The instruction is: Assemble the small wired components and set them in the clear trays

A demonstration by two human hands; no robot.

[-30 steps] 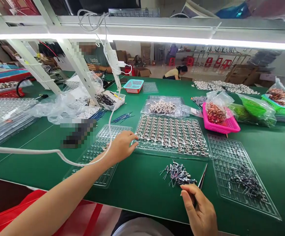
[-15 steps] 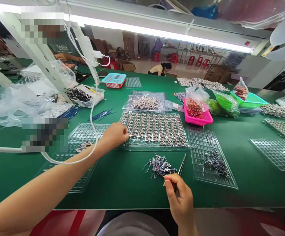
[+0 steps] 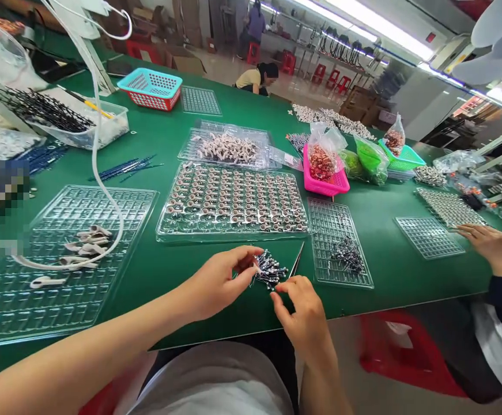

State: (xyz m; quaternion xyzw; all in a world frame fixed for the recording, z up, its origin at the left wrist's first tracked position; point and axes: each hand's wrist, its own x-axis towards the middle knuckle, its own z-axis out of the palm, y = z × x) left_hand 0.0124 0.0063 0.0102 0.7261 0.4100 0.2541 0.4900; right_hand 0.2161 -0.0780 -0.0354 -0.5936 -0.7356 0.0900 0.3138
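My left hand (image 3: 229, 279) is at the left side of a pile of small dark-wired parts (image 3: 268, 270), its thumb and fingers closed on a small white part. My right hand (image 3: 300, 305) is at the pile's lower right, with thumb and forefinger close together; what lies between them is too small to make out. Metal tweezers (image 3: 296, 260) lie on the green table just above my right hand. Beyond the pile, a clear tray (image 3: 237, 199) holds rows of pale parts, with some pockets unfilled along its near left part.
Flat trays lie left (image 3: 136, 202) and right (image 3: 320, 230). A pink basket (image 3: 326, 183) and a heap of white parts (image 3: 229, 148) stand behind. A white cable (image 3: 96, 132) hangs at left. A co-worker's hand (image 3: 488, 245) is at right.
My left hand has moved from the left edge of the filled tray down to the wired pile. My right hand stays near the pile. The view has turned right, showing a co-worker's hand.
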